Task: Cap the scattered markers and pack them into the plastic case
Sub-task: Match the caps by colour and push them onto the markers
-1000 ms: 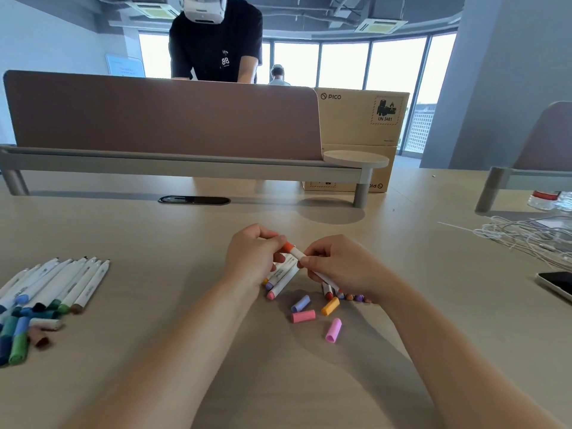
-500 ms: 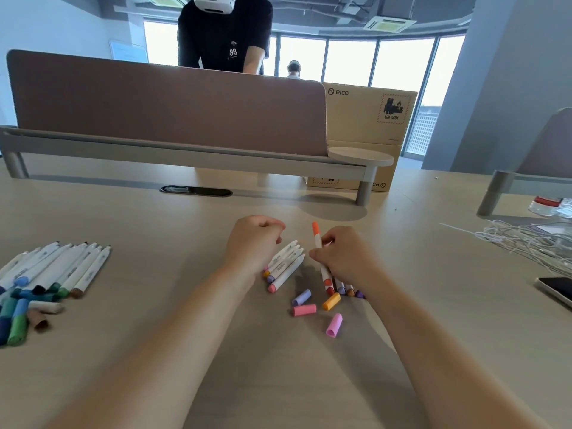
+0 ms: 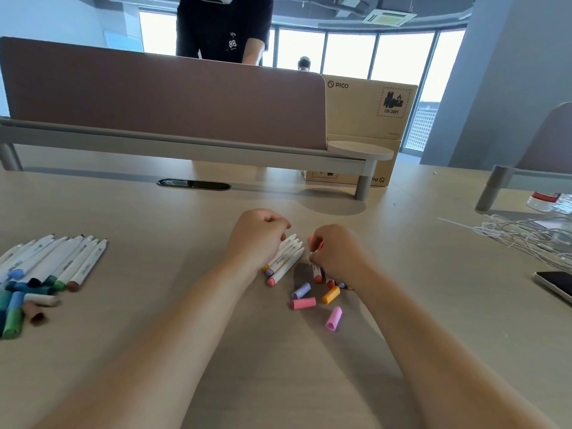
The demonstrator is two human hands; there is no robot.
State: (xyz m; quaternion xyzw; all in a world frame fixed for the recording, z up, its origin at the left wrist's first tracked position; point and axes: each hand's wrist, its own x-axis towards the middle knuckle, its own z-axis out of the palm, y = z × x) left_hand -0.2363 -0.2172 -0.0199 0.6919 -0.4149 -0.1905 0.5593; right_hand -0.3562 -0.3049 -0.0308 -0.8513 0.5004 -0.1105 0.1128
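Note:
My right hand (image 3: 339, 255) is shut on a white marker with an orange cap (image 3: 316, 243), holding it almost upright with its lower end (image 3: 317, 276) among markers lying on the table. My left hand (image 3: 257, 236) is a closed fist resting on the far end of a small row of white markers (image 3: 286, 258); nothing shows in it. In front of my hands lie loose caps: lavender (image 3: 301, 291), pink (image 3: 303, 303), orange (image 3: 331, 295) and light pink (image 3: 334, 318). A bigger row of white markers (image 3: 52, 264) with blue, green and brown caps (image 3: 15, 308) lies at the far left. No plastic case is in view.
A brown desk divider (image 3: 161, 94) on a grey rail crosses the back of the table, with a cardboard box (image 3: 368, 109) behind it. A person in black stands beyond it. White cables (image 3: 526, 236), a phone (image 3: 554, 284) and a bottle (image 3: 548, 201) lie at the right.
My hands have come apart. The right hand swung the orange-capped marker upright and brought it down among the markers. The left hand let go and closed over the white row.

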